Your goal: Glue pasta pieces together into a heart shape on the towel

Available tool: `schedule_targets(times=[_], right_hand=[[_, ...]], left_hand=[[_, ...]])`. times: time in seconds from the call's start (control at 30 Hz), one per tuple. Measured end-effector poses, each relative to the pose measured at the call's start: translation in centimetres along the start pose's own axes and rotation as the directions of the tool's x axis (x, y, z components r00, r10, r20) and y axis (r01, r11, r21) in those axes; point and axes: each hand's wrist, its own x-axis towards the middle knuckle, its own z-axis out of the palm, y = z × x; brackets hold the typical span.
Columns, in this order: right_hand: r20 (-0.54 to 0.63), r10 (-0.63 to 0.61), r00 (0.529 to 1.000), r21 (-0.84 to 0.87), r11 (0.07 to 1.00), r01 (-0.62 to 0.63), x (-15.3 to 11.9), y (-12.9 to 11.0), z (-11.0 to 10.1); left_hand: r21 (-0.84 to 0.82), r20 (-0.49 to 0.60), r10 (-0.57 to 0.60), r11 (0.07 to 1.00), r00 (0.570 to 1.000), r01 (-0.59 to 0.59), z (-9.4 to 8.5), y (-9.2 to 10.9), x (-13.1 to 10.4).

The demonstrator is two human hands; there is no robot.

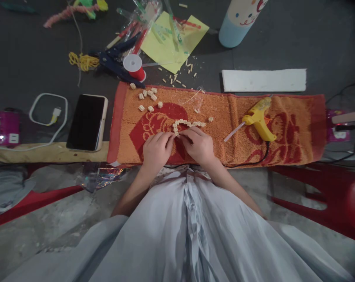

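On an orange and red towel (218, 152), my left hand (158, 149) and my right hand (198, 145) meet with fingertips pinched at the near end of a strand of small cream pieces (183, 122). The strand curves up and away from the fingers, then runs right along the towel. Its end is partly hidden by my fingertips. Several loose cream clusters (150, 93) lie at the towel's upper left, and a single cluster (210, 119) sits right of the strand. A yellow glue gun (260, 119) with a clear glue stick rests on the towel's right half.
Left of the towel lies a phone (86, 122) beside a white cable (67, 113). Beyond the towel are blue-handled pliers (111, 62), a red thread spool (134, 67), a yellow paper sheet (156, 49), small cut bits, a white strip (263, 80) and a bottle (237, 27).
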Motion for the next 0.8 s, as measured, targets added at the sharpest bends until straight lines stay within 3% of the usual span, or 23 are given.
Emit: schedule_targets(times=[0.5,0.8], right_hand=[[0.009,0.007,1.000,0.019,1.000,-0.007,-0.03,-0.05,-0.08],[-0.014,-0.014,1.000,-0.001,1.000,0.014,-0.02,0.11,0.07]], left_hand=[[-0.048,0.058,0.014,0.999,0.998,-0.012,-0.30,0.01,-0.06],[0.009,0.005,0.024,1.000,1.000,-0.024,-0.07,0.10,-0.06]])
